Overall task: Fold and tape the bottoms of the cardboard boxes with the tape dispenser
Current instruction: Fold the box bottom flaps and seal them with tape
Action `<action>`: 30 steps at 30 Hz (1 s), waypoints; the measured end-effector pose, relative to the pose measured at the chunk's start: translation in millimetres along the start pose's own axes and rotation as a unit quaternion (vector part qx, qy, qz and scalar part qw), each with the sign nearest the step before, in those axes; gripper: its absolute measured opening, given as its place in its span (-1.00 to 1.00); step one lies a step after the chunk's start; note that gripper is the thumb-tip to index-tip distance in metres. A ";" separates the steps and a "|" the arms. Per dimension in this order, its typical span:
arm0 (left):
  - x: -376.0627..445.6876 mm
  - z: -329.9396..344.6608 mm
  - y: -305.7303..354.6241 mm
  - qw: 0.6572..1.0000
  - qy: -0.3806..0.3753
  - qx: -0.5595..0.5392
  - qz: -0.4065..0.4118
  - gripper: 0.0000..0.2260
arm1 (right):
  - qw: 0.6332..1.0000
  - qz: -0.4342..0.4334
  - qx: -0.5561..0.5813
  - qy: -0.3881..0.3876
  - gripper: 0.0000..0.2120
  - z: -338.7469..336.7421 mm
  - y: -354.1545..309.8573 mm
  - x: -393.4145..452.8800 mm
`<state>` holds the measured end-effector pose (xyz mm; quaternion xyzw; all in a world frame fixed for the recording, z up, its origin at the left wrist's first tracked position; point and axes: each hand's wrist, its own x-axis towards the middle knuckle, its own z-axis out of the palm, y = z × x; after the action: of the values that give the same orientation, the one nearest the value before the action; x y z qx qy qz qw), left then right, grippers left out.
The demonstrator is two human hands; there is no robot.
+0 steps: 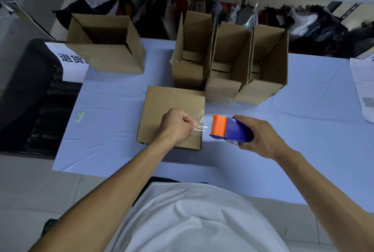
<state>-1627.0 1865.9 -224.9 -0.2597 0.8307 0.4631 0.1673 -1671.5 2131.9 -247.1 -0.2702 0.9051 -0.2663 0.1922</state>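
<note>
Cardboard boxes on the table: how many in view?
5. One box being taped lies nearest the person; one open box stands far left; a row of three behind: left, middle, right. More could be hidden behind them.

The tape dispenser (230,129) is showing a blue body with an orange front end, the cardboard boxes (173,114) are looking plain brown, the table cover (113,102) is looking pale blue, and the shirt (194,219) is white.

Left hand (178,128) curled in a fist; right hand (261,138) curled, gripping
</note>
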 end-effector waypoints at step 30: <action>17.9 -18.7 -11.4 0.997 0.053 0.058 -0.011 -0.85 | 1.000 0.025 0.014 -0.010 -0.42 -2.0 30.8 9.8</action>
<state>-1635.6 1840.0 -232.4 -0.2831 0.8611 0.3974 0.1427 -1692.1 2148.8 -265.7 -0.2474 0.9058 -0.2713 0.2113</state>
